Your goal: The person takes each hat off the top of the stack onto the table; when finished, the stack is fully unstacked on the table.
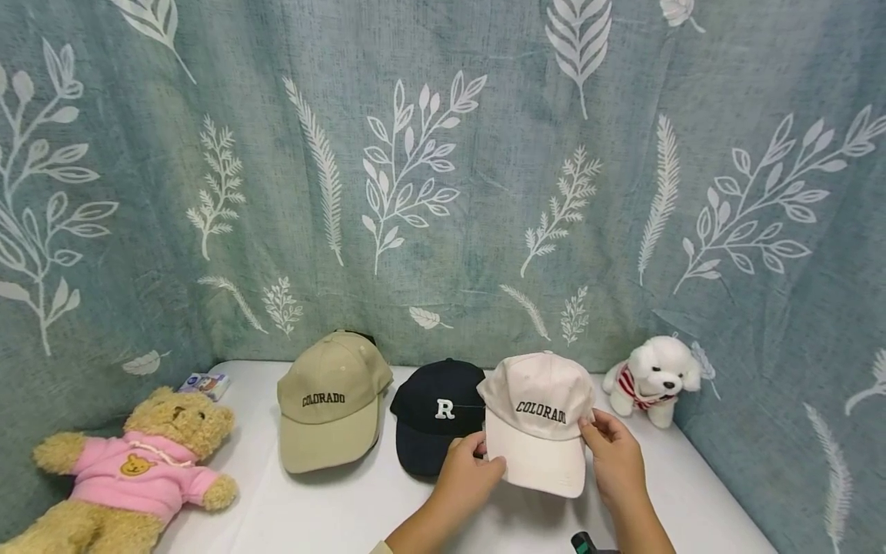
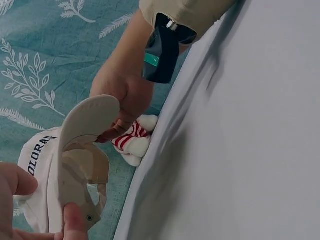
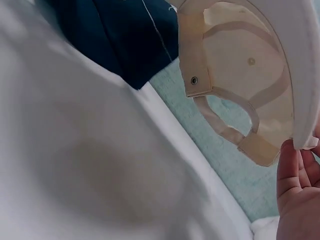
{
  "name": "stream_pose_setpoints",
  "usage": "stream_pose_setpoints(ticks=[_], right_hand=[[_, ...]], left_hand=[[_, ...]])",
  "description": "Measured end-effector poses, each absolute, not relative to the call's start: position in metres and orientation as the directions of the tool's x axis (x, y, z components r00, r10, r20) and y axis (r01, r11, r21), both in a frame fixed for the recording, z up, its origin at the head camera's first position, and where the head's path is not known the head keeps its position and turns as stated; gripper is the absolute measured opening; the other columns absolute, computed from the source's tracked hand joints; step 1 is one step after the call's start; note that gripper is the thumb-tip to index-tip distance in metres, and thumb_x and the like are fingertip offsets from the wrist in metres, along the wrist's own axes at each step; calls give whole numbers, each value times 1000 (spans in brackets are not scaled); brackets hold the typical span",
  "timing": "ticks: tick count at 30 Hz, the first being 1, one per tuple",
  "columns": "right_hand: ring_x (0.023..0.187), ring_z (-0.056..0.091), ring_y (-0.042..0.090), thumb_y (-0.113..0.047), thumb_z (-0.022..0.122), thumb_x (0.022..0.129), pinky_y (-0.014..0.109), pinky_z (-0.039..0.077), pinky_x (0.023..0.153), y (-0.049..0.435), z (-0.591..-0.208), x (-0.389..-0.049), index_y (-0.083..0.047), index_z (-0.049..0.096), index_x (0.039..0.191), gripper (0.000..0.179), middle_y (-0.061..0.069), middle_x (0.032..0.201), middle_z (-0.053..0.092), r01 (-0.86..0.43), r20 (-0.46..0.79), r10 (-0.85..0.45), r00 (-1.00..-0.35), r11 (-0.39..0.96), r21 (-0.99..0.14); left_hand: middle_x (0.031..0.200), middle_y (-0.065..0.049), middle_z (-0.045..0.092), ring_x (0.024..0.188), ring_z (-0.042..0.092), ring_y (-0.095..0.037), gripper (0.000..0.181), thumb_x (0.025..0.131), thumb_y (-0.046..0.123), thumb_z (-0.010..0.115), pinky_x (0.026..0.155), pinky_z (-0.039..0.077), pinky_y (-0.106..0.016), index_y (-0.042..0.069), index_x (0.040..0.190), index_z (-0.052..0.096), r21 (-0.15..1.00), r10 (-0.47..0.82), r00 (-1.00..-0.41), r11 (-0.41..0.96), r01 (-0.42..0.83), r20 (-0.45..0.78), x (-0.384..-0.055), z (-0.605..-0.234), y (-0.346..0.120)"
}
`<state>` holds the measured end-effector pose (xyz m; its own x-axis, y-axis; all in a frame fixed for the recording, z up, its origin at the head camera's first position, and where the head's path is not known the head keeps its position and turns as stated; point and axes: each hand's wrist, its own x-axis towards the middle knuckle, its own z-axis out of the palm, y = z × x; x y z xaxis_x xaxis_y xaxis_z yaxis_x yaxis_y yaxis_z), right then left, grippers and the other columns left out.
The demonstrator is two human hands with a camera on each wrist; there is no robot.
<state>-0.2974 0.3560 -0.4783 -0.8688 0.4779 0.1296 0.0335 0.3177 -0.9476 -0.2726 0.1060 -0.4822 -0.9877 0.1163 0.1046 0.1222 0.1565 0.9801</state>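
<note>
A cream baseball cap (image 1: 540,415) lettered COLORADO is held above the white table, brim toward me. My left hand (image 1: 467,473) pinches its left side by the brim, and my right hand (image 1: 614,454) pinches the right side. From below, the right wrist view shows the cap's inside (image 3: 250,65) and its back strap. In the left wrist view, left-hand fingers (image 2: 74,222) lie against the brim's underside. Just left of the cream cap, a navy cap (image 1: 432,415) with a white R sits partly hidden behind it. Further left stands a khaki COLORADO cap (image 1: 332,404).
A teddy bear (image 1: 138,469) in a pink hoodie lies at the left, with a small packet (image 1: 205,385) behind it. At the right back sits a white toy dog (image 1: 654,377). A patterned curtain (image 1: 443,192) surrounds the white table (image 1: 259,462).
</note>
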Motion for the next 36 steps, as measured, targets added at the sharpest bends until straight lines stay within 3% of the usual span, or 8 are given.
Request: stream_pose_setpoints(ticks=[7,15,19,29,36], right_hand=[[97,58,-4,-34,63,106,7,48,79,368,-487,-296,-4,59,143,48,15,136,61,66,110,511,-852,314,-947],[125,53,23,-37,61,106,5,46,78,375,-501,-304,-5,54,148,53,14,142,57,103,55,528,-848,266,-959],[126,53,24,-36,62,106,5,45,77,380,-508,-306,-6,56,147,52,14,142,58,120,55,541,-839,284,-951],[123,56,25,-37,62,106,10,46,77,386,-517,-305,-7,57,148,52,15,141,60,156,59,552,-832,334,-930],[131,57,26,-35,60,106,11,51,85,386,-517,-307,-11,52,153,53,14,148,58,176,37,541,-840,337,-925]], left_hand=[[105,-4,59,95,56,-15,55,77,17,74,84,51,-32,-5,127,68,971,111,-992,222,87,63,-275,-482,120],[118,-7,66,109,63,-23,58,81,18,73,97,55,-47,-5,133,66,980,138,-990,198,22,-6,-276,-490,125],[124,-8,69,119,63,-29,56,83,15,73,102,53,-51,-4,135,64,990,156,-988,140,5,-17,-274,-497,127],[126,-7,68,121,61,-27,42,86,11,71,100,55,-47,6,127,68,999,236,-971,28,-30,-35,-273,-515,126],[137,-13,65,134,55,-37,47,87,11,69,108,50,-58,6,133,66,998,290,-955,16,-55,-57,-275,-519,124]])
